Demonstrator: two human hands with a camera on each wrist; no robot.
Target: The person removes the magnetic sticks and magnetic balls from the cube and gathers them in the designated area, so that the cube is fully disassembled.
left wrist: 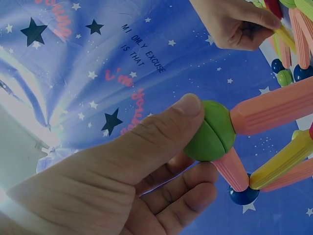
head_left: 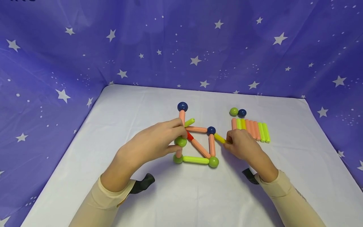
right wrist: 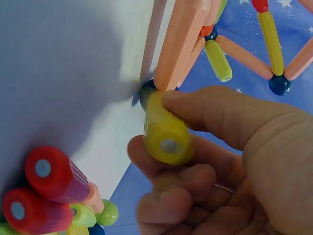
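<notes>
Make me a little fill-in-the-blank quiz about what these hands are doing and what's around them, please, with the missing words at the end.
1. The right hand pinches a stick coloured ____.
2. The left hand holds a ball coloured ____.
3. Beyond the row of loose sticks, a loose green ball sits beside a ball coloured ____.
4. The backdrop is printed with five-pointed ____.

Missing words: yellow; green; dark blue; stars.

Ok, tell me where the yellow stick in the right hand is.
In the head view, the yellow stick is right of centre, pinched by the right hand, its other end beside a blue ball.
</notes>
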